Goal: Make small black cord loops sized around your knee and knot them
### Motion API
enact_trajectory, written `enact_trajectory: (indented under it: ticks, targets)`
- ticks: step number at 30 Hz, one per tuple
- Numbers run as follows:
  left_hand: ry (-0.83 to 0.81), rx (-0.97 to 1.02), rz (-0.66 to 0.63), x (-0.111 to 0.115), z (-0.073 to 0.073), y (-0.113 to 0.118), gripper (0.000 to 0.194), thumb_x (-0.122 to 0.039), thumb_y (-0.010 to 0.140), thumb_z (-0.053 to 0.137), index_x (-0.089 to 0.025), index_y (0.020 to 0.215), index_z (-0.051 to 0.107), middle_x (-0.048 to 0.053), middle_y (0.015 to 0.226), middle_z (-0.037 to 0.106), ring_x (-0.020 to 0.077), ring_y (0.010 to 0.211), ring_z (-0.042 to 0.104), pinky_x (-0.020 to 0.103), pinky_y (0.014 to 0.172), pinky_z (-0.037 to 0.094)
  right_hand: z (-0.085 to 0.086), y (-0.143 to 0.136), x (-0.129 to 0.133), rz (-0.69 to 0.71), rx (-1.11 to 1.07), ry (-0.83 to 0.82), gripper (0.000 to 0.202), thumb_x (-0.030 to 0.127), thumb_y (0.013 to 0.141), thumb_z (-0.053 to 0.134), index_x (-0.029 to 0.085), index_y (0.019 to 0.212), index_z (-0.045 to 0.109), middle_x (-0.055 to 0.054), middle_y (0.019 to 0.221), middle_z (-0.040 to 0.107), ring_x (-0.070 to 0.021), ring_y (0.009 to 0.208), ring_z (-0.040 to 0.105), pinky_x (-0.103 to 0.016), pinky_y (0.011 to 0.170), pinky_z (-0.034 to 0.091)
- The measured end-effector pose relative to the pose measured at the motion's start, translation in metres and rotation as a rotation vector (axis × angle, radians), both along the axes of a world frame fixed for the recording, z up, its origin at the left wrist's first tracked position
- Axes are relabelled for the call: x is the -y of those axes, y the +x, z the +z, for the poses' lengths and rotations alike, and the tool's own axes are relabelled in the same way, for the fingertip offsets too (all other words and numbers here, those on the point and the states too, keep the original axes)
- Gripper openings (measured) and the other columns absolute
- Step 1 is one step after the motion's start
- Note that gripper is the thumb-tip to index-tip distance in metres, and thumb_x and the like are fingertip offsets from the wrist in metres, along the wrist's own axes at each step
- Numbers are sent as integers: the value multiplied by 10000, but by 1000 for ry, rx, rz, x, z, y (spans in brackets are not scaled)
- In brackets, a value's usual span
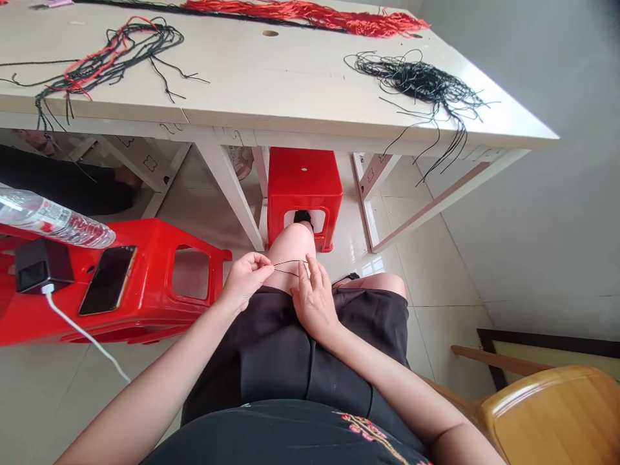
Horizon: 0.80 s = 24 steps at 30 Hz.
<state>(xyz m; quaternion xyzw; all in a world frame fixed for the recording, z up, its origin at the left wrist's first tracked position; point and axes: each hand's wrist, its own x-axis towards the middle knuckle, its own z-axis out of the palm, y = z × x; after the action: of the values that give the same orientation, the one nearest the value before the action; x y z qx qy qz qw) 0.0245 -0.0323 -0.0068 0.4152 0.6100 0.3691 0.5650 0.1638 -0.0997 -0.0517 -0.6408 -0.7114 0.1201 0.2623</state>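
Observation:
A thin black cord runs in two strands between my hands, just above my bare thigh. My left hand pinches one end of it between thumb and fingertips. My right hand lies over the thigh with its fingers stretched out, and the strands pass to its fingers. Whether the cord goes under or between those fingers I cannot tell. On the table above, a tangled bunch of black cords hangs partly over the front edge at the right.
The white table also bears mixed black and red cords and a long red cord bundle. Red stools stand below and at left, the left one bearing a bottle, phone and power bank.

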Motion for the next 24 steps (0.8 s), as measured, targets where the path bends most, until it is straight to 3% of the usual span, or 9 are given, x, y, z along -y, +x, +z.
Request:
enact_trajectory:
  ticks: [4, 9, 15, 24]
  targets:
    - [-18, 25, 15, -1, -5, -3, 221, -194, 515, 730, -161, 652, 559, -38, 577, 575, 61, 482, 484, 186, 467, 349, -2, -19, -19, -3, -57, -68, 648, 291, 910, 385, -30, 1442, 204, -274, 1533, 120, -303, 1455, 1, -577, 1128, 185]
    - [-118, 72, 25, -13, -4, -4, 267, -189, 493, 740, -160, 660, 534, -36, 554, 571, 67, 468, 506, 162, 403, 293, -8, -28, -38, -3, -66, -187, 764, 471, 914, 377, 7, 1472, 137, -243, 1552, 28, -321, 1443, -88, -597, 1130, 55]
    - [-190, 97, 79, -34, 1, 0, 236, -101, 505, 686, -164, 654, 514, -53, 497, 526, 33, 392, 412, 145, 350, 225, -4, -25, -65, -68, -117, -190, 645, 440, 948, 247, 172, 1506, 66, -119, 1581, 49, -286, 1451, -98, -656, 1094, 30]
    - [-172, 165, 159, -52, -3, 3, 244, -36, 531, 637, -176, 655, 480, -72, 496, 449, 25, 379, 364, 141, 322, 161, 11, -29, -115, -195, -111, -212, 564, 462, 958, 191, 223, 1463, 270, -89, 1554, 171, -340, 1442, -11, -724, 1023, -75]
